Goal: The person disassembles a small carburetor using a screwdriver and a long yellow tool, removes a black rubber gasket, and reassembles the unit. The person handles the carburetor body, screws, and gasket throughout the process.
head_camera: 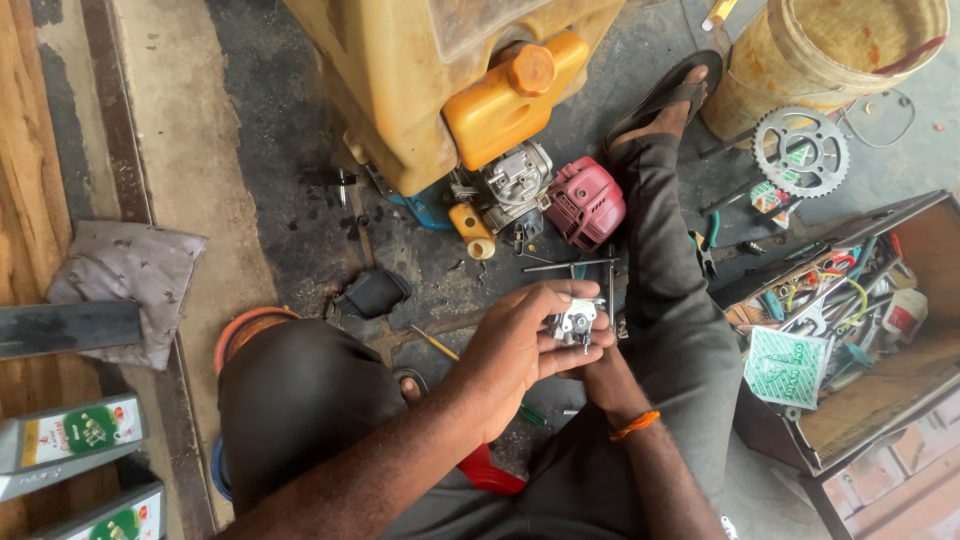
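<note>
One small metal part (575, 322), silver-grey, cast and blocky with ports and short projections, carburettor-like in shape; held over the lap, between the knees, above the floor. Left hand (520, 345) wraps it from the near side, fingers curled over the top, thumb against its flank. Right hand (598, 372) lies beneath and behind, mostly hidden by the left; its fingers appear closed against the part's underside, though the exact grip cannot be told. An orange band (635, 425) circles the right wrist.

Floor (270, 190): dark, oil-stained concrete with a paler strip on the left, wooden boards beyond. Lying on it:
- yellow machine body (420, 80) with orange tank and round cap (531, 70), bare engine parts (510, 185) exposed below;
- red ribbed cover (587, 203) just beside the engine;
- black rubber piece (372, 294);
- thin metal rod (565, 265) and loose small fasteners near the hands;
- toothed sprocket (801, 152) near a worn yellow bucket (830, 55);
- open wooden toolbox (860, 330) at right, crowded with pliers, wrenches and a green-printed packet (785, 367);
- grey cloth (125, 280) on the boards at left;
- two grey oil cans (70, 440) with green labels at the lower left.

Person sits low, in dark trousers, one foot in a black sandal (665, 95) stretched toward the bucket.
</note>
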{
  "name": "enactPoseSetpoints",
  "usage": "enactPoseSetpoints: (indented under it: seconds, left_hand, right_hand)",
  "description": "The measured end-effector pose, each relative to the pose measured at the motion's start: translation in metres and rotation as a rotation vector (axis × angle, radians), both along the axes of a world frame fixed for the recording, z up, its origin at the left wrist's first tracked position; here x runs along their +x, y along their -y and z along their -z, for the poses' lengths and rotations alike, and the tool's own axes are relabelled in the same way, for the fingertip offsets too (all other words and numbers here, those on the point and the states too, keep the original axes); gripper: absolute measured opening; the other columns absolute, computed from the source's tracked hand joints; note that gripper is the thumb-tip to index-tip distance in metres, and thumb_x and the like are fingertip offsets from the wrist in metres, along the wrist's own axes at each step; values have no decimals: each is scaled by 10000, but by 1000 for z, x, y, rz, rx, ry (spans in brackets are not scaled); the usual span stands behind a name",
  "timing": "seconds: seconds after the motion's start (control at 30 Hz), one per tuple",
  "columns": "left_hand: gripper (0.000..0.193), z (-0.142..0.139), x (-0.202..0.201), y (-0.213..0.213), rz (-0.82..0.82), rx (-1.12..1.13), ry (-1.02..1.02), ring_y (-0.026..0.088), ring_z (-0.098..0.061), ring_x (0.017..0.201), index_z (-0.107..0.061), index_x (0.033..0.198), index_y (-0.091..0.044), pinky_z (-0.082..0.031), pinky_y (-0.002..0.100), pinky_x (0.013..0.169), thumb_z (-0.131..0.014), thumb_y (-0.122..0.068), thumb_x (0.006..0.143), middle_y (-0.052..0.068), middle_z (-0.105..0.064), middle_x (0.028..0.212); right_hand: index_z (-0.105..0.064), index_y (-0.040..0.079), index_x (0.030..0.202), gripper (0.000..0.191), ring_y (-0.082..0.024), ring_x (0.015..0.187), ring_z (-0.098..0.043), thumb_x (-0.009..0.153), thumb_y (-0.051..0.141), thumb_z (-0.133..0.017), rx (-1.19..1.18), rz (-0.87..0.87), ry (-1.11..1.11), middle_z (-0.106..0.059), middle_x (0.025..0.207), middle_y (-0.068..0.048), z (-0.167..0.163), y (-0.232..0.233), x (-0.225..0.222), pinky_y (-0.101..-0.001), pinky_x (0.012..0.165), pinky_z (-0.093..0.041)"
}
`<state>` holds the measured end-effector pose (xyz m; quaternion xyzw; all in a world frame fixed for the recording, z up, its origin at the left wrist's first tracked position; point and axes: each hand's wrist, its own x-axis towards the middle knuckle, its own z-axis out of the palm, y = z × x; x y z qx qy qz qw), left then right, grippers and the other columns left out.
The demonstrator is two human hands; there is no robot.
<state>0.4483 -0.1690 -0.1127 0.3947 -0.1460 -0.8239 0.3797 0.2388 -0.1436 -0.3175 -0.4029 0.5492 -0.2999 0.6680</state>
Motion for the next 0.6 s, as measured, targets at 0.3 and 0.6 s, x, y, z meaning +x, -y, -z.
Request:
enactPoseSetpoints:
  seconds: [0.3, 0.6]
  left_hand:
    - [503, -9, 9, -5, 36, -20, 33, 267, -717, 1071, -519, 1360, 40, -590, 423, 1009, -504, -184, 910, 184, -680, 1117]
    - [500, -9, 5, -2, 70, -92, 73, 275, -720, 1082, -503, 1385, 57, -604, 411, 986, -443, -170, 944, 196, -685, 1143]
  right_hand:
    - [-564, 90, 1305, 395, -228, 1146, -669, 918, 168, -585, 60, 1, 18, -663, 1250, -75, -38, -4, 19, -417, 924, -599]
    - [-665, 47, 1192, 288, -212, 1086, -699, 940, 139, -558, 24, -40, 23, -714, 1159, -89, -13, -4, 6, -379, 914, -602]
